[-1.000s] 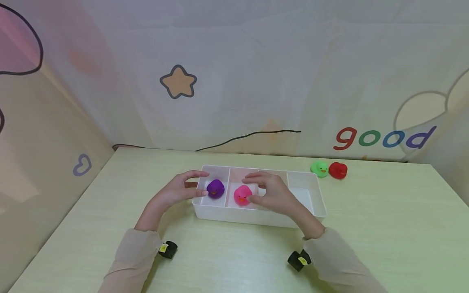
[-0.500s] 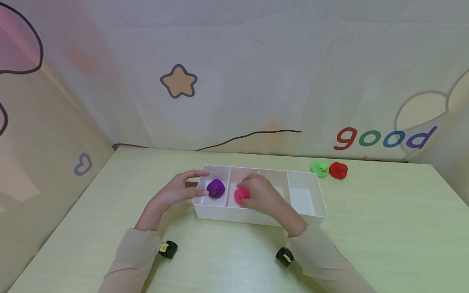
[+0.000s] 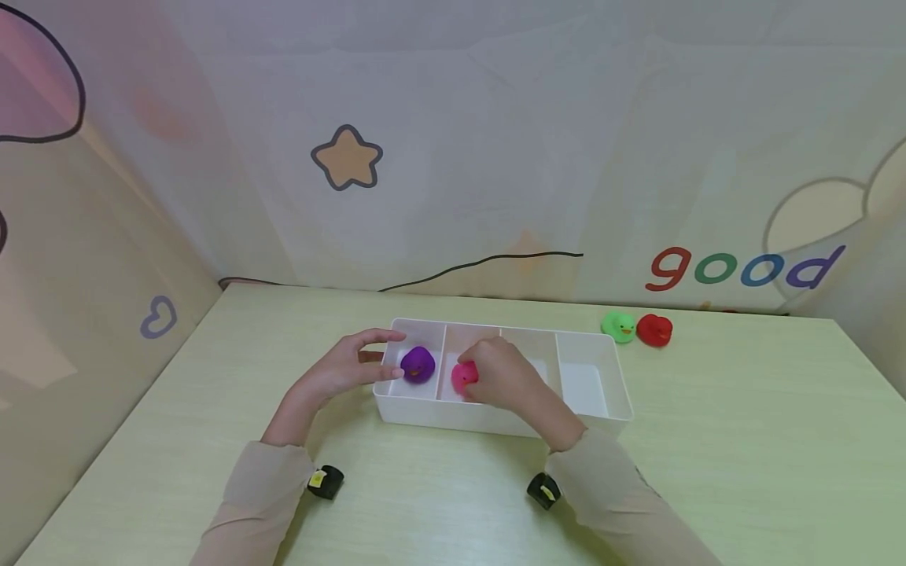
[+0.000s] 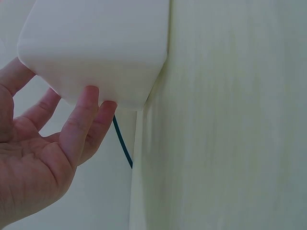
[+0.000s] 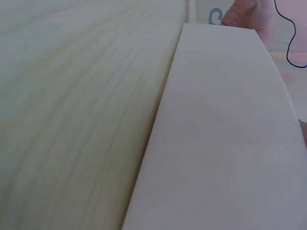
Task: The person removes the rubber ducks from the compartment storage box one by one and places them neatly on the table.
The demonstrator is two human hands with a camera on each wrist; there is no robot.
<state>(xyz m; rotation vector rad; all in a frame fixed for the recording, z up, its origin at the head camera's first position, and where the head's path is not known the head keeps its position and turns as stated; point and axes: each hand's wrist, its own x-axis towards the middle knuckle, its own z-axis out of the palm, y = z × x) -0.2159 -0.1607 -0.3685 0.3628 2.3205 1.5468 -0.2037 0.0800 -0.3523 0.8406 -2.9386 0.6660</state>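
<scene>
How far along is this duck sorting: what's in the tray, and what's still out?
The purple duck sits in the white tray's leftmost compartment. The right hand grips the pink duck inside the second compartment, while the left hand touches the tray's left end. The green duck and red duck lie on the table, and two compartments look empty.

1. Both arms wear long, loose beige sleeves that end at the wrists, nearer the viewer than the white tray [image 3: 495,420].
2. The left hand [image 3: 340,369] and the right hand [image 3: 506,377] are bare.
3. Under each wrist, on the near side of the tray, sits a small black camera unit with a yellow mark.
</scene>
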